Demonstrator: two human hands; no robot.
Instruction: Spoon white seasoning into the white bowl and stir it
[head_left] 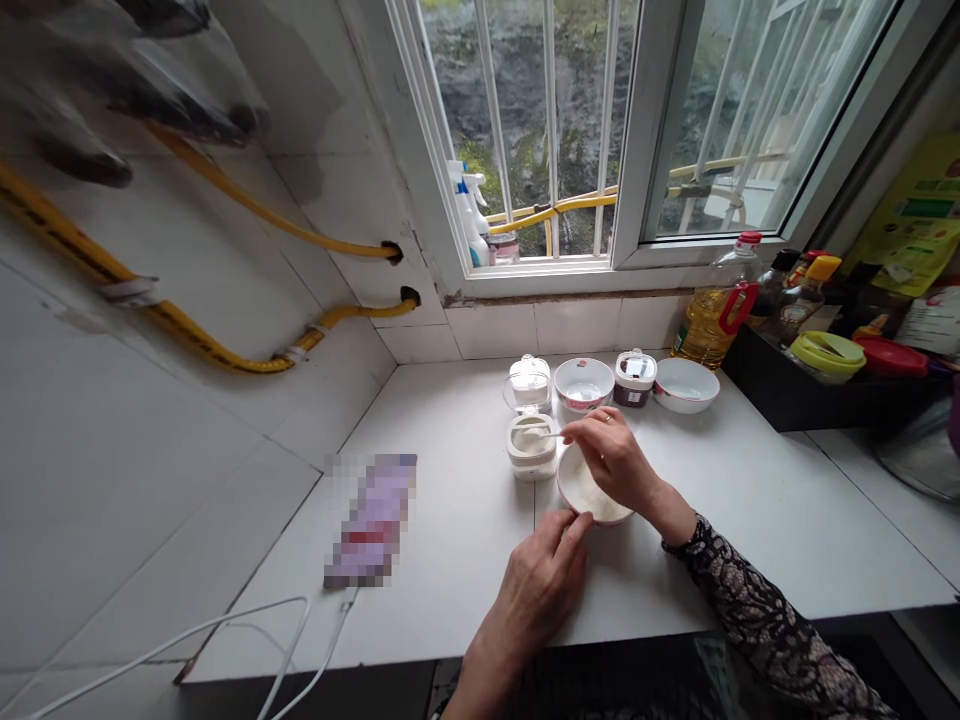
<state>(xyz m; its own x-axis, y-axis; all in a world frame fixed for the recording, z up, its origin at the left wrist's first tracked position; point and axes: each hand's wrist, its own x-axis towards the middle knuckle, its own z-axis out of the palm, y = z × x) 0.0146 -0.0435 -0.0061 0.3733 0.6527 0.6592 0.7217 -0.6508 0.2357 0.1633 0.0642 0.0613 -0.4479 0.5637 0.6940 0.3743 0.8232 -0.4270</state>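
At the lower centre of the frame, the left hand (541, 572) rests with its fingertips at the near rim of the front bowl (598, 500); whether it pinches the rim cannot be told. The front bowl stands upright on the white bench (457, 570) and contains a pale, fine material. At the lower left, a white cable (304, 630) leads to a pixelated purple item (367, 525).

Above the bowl, the right hand (616, 458) grips a small white spoon (547, 434) between thumb and fingers. The spoon's far end is at the mouth of the open container (532, 462), located just left of the front bowl.

Behind these, left to right: white container (534, 375), patterned bowl (584, 384), dark-bodied jar (634, 388), white bowl (685, 388). At right, the oil bottle (712, 318) stands beside the black bin (780, 385). The barred window (553, 130) occupies the upper centre.
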